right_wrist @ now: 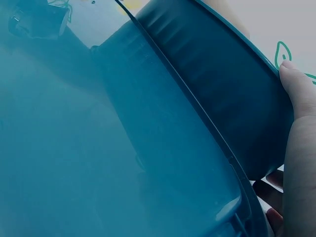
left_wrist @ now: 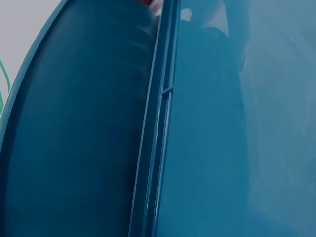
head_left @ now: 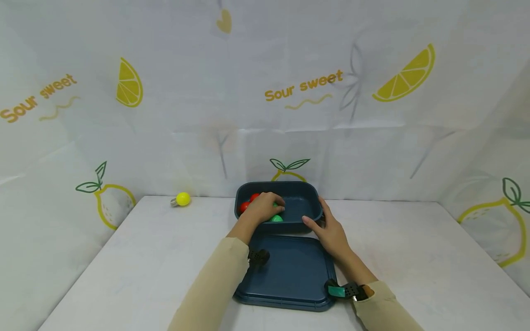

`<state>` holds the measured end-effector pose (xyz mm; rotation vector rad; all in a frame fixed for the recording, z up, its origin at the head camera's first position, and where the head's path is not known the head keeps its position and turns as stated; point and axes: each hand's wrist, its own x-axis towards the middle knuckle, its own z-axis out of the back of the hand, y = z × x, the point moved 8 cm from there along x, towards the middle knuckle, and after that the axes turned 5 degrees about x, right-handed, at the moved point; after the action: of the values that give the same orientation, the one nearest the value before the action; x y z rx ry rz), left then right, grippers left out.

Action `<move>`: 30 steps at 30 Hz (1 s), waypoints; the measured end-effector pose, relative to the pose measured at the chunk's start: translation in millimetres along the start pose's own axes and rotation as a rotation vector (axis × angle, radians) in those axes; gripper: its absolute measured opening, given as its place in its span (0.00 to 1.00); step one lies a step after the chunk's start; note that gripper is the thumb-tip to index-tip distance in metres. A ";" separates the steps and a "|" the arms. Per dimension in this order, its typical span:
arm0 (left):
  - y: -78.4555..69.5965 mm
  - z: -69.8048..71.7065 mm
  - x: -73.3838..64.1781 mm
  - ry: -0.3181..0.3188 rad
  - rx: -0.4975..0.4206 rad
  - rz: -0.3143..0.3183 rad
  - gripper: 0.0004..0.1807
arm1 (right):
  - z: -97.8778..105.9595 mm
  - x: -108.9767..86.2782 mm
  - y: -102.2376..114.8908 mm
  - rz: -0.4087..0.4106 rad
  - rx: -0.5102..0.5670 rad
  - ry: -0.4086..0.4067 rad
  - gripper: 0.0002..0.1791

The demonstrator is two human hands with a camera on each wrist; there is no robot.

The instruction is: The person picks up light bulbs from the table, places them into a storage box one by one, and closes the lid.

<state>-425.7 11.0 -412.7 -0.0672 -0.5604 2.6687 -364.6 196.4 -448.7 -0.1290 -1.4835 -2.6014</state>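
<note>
My right hand point(head_left: 333, 233) gripped the blue box point(head_left: 285, 227). My left hand point(head_left: 262, 207) was inside, by a round green thing point(head_left: 276, 219) — pinching or not, I couldn't tell.

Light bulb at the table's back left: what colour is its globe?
The light bulb's globe is yellow; it shows best in the head view.

Right grip point(right_wrist: 301, 143) holding box point(right_wrist: 212, 79), lid point(right_wrist: 123, 148) (alongside)

A dark blue, open-topped rectangular box point(head_left: 285, 227) with rounded corners sits upright near the far edge of a white table point(head_left: 385, 239). Inside its left half lie shiny red balls point(head_left: 244, 207) and bright green balls point(head_left: 276, 219), partly hidden.
</note>
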 end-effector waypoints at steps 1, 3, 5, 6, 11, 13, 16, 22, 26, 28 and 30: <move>0.9 0.9 -0.6 -0.008 0.002 0.006 0.16 | -0.4 0.0 0.5 0.001 -0.001 -0.001 0.49; 3.3 3.6 -2.1 -0.038 0.003 0.024 0.15 | -0.9 0.3 1.1 0.001 -0.004 -0.006 0.49; 6.7 7.4 -3.9 -0.081 0.006 0.042 0.15 | -2.3 0.8 2.0 0.000 -0.007 -0.009 0.49; 8.2 9.8 -5.3 -0.104 0.007 0.049 0.15 | -3.2 1.1 2.5 0.000 -0.009 -0.007 0.49; 9.6 22.9 -14.7 -0.180 -0.029 0.033 0.15 | -6.2 2.3 2.8 0.000 -0.015 -0.004 0.48; 9.8 29.7 -19.6 -0.211 -0.054 0.020 0.15 | -6.0 2.4 3.2 0.005 -0.017 -0.009 0.48; 14.1 41.1 -29.3 -0.285 -0.083 0.017 0.14 | -5.5 2.3 3.1 0.012 -0.018 -0.010 0.48; 28.9 60.5 -51.2 -0.412 -0.126 0.033 0.13 | -2.7 0.4 0.8 0.018 -0.035 -0.014 0.48; 40.7 76.1 -64.9 -0.506 -0.162 0.032 0.12 | 0.0 0.0 1.3 0.020 -0.045 -0.014 0.48; 47.9 83.9 -71.8 -0.552 -0.169 0.032 0.12 | 0.8 -0.2 1.6 0.020 -0.051 -0.010 0.48; 55.9 91.5 -79.7 -0.594 -0.185 0.034 0.12 | 1.6 -0.7 1.7 0.020 -0.051 -0.008 0.48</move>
<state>-386.0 -102.1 -353.7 0.6870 -0.9895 2.6422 -363.5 196.9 -446.5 -0.1597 -1.4111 -2.6267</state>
